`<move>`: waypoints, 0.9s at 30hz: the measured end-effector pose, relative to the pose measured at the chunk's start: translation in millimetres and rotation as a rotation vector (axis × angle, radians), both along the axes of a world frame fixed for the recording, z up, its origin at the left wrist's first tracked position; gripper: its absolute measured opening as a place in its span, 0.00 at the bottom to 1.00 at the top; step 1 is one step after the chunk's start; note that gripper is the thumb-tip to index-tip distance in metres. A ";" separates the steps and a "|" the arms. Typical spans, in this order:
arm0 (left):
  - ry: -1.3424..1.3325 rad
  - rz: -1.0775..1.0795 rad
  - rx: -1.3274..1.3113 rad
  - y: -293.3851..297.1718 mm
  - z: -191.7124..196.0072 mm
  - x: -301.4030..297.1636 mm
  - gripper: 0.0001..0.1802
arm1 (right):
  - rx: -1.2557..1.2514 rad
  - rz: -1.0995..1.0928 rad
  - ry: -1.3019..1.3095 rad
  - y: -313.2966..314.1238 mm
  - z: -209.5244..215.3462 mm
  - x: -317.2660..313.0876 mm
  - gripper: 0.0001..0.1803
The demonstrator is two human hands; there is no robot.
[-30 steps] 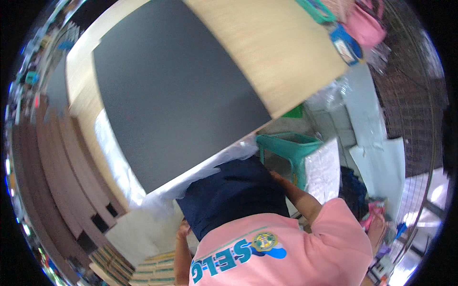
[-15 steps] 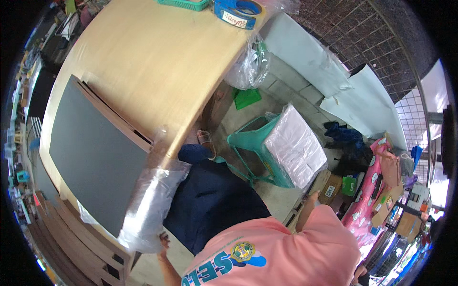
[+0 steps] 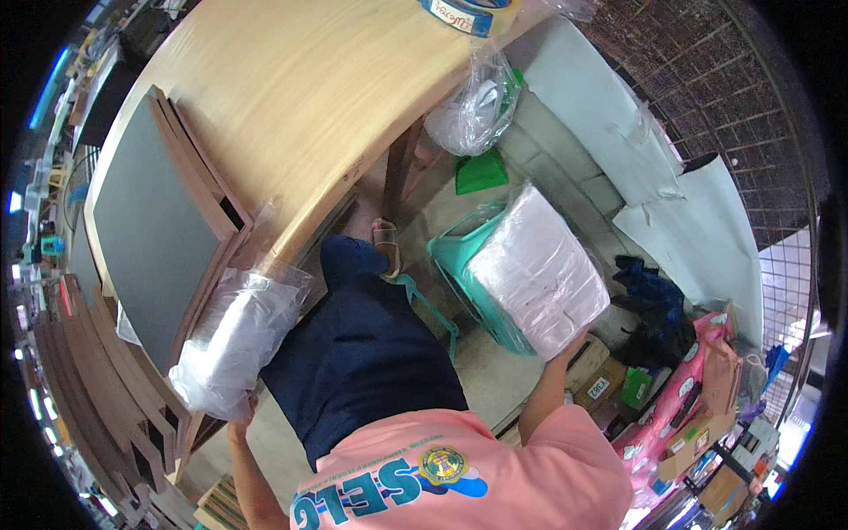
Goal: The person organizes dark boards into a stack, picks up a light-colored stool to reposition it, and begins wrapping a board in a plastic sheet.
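My left hand [image 3: 242, 422] is at the lower end of a clear plastic bag [image 3: 237, 331] hanging by the table's edge; its fingers are mostly hidden, so I cannot see whether they grip it. At the near corner of a pale, plastic-wrapped package [image 3: 539, 274], my right hand [image 3: 570, 351] has its fingers closed around the edge, partly out of sight. That package lies tilted over a green plastic stool [image 3: 468, 252]. Beside the bag, dark grey boards [image 3: 150, 230] with brown edges are stacked on the wooden table [image 3: 291, 97].
Blue tape [image 3: 464, 16] sits at the table's far edge. A filled clear bag [image 3: 477, 115] hangs there above a green dustpan [image 3: 481, 172]. Cardboard boxes [image 3: 596, 382] and a pink patterned bundle [image 3: 658, 424] lie to the right. More brown boards [image 3: 97, 380] stand at the left.
My right hand has risen to the package's near corner. My left hand has come up to the hanging bag's lower end. The whole view has shifted a little.
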State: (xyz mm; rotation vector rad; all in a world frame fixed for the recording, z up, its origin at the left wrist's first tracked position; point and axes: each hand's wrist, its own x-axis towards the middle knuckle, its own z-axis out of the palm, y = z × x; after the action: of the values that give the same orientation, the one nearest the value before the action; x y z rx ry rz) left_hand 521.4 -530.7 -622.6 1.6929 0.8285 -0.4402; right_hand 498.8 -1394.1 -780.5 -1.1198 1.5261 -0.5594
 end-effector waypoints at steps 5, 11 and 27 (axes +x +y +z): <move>0.034 -0.121 -0.052 23.7 17.1 10.8 0.21 | 0.009 0.105 -0.027 -37.9 0.0 49.5 0.34; 0.265 -0.403 0.410 19.3 43.3 5.3 0.15 | -0.035 0.252 -0.039 -78.1 5.8 119.5 0.34; 0.195 0.338 -0.526 -144.0 -40.4 -224.0 0.36 | 0.425 0.731 0.430 44.2 -11.8 -24.5 0.36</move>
State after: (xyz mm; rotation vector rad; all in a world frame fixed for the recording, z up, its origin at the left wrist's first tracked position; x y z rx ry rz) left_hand 297.4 -674.7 -663.0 1.0142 1.0153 -0.5377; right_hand 474.3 -1349.9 -792.2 -1.3908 1.3566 0.5085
